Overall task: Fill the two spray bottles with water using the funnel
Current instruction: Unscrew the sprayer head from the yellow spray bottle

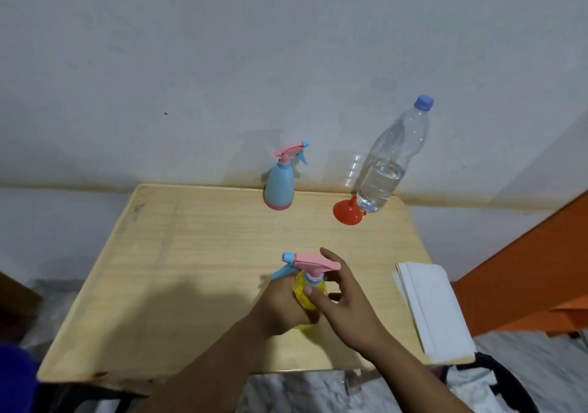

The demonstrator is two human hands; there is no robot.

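Observation:
A yellow spray bottle (313,290) with a pink and blue trigger head stands near the front middle of the wooden table (191,253). My left hand (280,304) is wrapped around its body from the left. My right hand (340,298) hovers at the bottle's neck and head with fingers spread, the thumb touching the yellow body. A blue spray bottle (279,186) stands upright at the table's back edge. A red funnel (348,212) rests mouth down at the back right, touching a clear water bottle (388,164) with a blue cap, roughly one-third full.
A stack of white folded paper (436,307) lies along the table's right edge. The wall rises right behind the table. An orange surface (525,269) stands to the right, and a dark strap or bag (506,381) sits below the table's front right corner.

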